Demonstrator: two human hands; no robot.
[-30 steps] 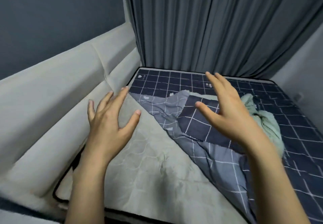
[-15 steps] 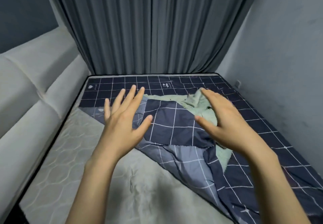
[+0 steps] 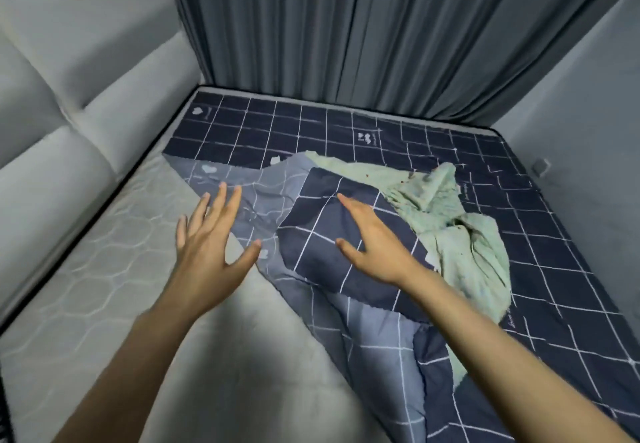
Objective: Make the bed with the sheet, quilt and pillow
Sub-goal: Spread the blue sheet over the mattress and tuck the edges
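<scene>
Sheet: one dark blue sheet (image 3: 450, 152) with a white grid covers the far and right part of the bed; its near-left part is folded back, so the paler underside shows, and the folded edge runs diagonally from far left to near right.
Folded flap: one dark corner piece lies on top of the paler underside, between the two hands, with its point toward the far side.
Mattress: the bare grey quilted mattress (image 3: 104, 269) shows on the near-left part of the bed, along the headboard side.
Green cloth: one pale green crumpled cloth (image 3: 460, 231) lies on the sheet, to the right of the flap; its long axis goes from far left to near right. I cannot tell if it is the quilt.
Left hand: the left hand (image 3: 207, 238) has spread, straight fingers and holds nothing; it is over the edge of the pale underside.
Right hand: the right hand (image 3: 374, 242) also has straight fingers and grips nothing; it is over the dark flap. Contact cannot be told.
Headboard: a grey padded headboard (image 3: 69, 96) stands on the left.
Curtain: a dark curtain (image 3: 381, 34) hangs behind the bed.
</scene>
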